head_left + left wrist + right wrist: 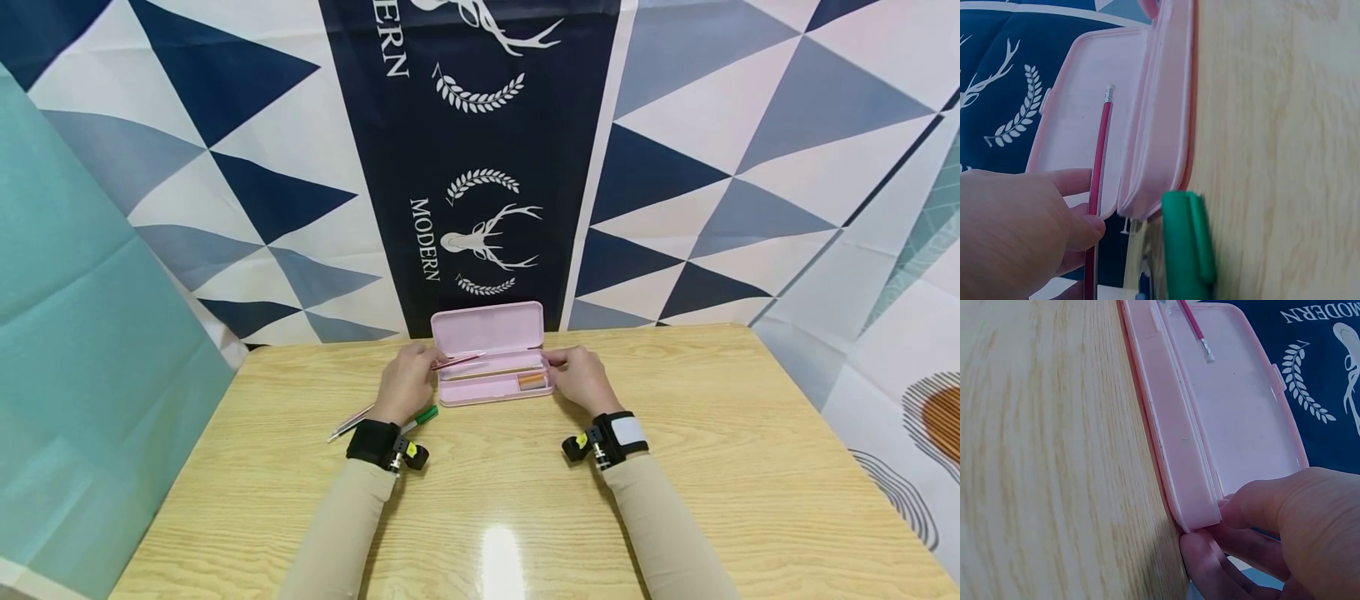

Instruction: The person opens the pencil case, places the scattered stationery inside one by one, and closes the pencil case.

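Note:
A pink pencil case (pixel 487 327) lies on the table with its lid raised toward the back. My left hand (pixel 408 379) pinches a red pencil (pixel 1100 156) between thumb and fingers. Its white eraser end points right over the case in the head view. At the case's right end, my right hand (pixel 581 379) grips the corner, thumb at the rim and fingers lower down, as the right wrist view shows. Inside the case are a yellowish pencil (pixel 491 374) and an orange-and-white block (pixel 532 381) in a small compartment at the right.
A green-capped marker (pixel 427 415) lies just left of the case, partly under the left wrist. Farther left, slim pens (pixel 348 423) lie on the wooden table (pixel 502 500). Behind the case hangs a patterned cloth (pixel 487 142); a teal cloth (pixel 82 333) borders the left side.

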{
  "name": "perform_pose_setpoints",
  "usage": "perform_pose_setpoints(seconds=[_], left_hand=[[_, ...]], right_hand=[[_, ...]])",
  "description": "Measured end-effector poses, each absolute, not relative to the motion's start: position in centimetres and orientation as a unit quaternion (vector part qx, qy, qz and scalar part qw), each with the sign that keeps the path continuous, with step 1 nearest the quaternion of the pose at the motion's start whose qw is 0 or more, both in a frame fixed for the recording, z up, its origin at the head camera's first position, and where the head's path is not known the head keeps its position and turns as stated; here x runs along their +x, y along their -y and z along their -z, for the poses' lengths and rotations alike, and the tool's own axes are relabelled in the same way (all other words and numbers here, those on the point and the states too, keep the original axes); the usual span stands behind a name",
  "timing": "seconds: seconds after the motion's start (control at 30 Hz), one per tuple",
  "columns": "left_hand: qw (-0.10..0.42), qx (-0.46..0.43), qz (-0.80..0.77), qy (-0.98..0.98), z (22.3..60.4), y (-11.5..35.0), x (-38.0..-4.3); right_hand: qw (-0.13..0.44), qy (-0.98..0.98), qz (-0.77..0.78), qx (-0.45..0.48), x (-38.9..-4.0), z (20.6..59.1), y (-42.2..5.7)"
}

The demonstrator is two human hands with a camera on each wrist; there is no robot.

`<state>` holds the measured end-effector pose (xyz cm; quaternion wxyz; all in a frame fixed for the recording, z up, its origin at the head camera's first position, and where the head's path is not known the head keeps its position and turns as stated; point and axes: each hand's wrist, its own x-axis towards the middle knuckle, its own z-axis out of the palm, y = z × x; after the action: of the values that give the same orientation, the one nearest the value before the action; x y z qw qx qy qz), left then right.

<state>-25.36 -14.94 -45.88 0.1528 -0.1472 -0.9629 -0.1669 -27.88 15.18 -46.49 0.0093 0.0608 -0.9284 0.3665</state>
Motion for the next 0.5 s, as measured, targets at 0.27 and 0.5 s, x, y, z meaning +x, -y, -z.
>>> perform_pose_setpoints(seconds=[0.27,0.5], left_hand=[[0.154,-0.157,0.178,0.959,46.5,13.9,-25.8],[0.153,-0.168,0.183,0.956,46.5,13.1,-25.9]], right_hand=[[0.004,0.929,-0.366,0.056,-27.9,46.5,-15.2],[0.01,0.93,-0.364,0.06,-27.9,46.5,-15.2]])
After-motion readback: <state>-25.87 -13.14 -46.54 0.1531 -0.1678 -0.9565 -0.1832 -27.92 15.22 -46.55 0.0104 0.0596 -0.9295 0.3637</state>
